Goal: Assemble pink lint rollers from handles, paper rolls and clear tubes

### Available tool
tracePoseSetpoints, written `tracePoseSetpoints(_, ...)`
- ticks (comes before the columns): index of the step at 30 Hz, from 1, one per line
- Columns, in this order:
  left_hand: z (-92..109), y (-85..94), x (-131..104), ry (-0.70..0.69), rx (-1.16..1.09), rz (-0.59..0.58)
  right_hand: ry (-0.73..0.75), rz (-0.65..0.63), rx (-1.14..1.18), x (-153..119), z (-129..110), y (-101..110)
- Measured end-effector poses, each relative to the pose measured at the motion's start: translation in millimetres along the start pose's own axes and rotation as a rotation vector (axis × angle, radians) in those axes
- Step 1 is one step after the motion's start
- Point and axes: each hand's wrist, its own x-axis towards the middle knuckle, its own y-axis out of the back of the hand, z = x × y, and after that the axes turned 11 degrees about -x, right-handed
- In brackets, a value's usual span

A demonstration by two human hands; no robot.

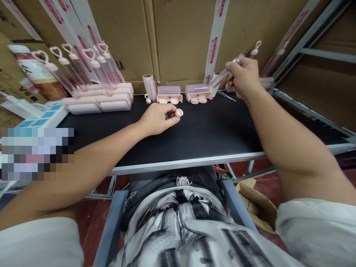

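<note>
Over the black tabletop, my left hand pinches a small pale pink round cap between thumb and fingertips. My right hand is raised at the back right, its fingers closed round a clear lilac tube that tilts down to the left. A white cylinder stands behind the tube's lower end; whether they touch I cannot tell. Between my hands lie two pink holders, a left holder and a right holder, each with a lilac part behind it and round pink discs in front.
At the back left, several clear tubes with heart-loop tops stand on pink bases. A bottle and a white-and-blue box are further left. A thin metal tool lies near the right holder. Cardboard boxes wall the back.
</note>
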Motion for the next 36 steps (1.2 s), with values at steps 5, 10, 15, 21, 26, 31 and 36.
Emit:
tracePoseSetpoints(5, -1, 0.3, 0, 0.002, 0.019, 0.036, -0.109, -0.228, 0.321, -37, -55, -34)
tracePoseSetpoints(10, 1, 0.8, 0, 0.000, -0.014, 0.072, 0.045, -0.321, 0.297, -55, -73, -43)
tracePoseSetpoints(15, 1, 1.5, 1, -0.017, 0.021, 0.080, 0.061, -0.405, 0.219, -57, -72, -42)
tracePoseSetpoints(21, -4, 2.2, 1, -0.065, 0.042, 0.106, 0.019, -0.544, 0.188, -60, -75, -48)
tracePoseSetpoints(26, -5, 4.8, 2, -0.020, 0.022, 0.121, -0.039, -0.600, 0.206, -59, -70, -49)
tracePoseSetpoints(31, -8, 7.5, 2, -0.009, 0.035, 0.106, 0.143, -0.586, 0.019, -59, -61, -56)
tracePoseSetpoints(36, -10, 6.5, 1, -0.027, 0.024, 0.025, 0.360, -0.701, -0.299, -61, -58, -65)
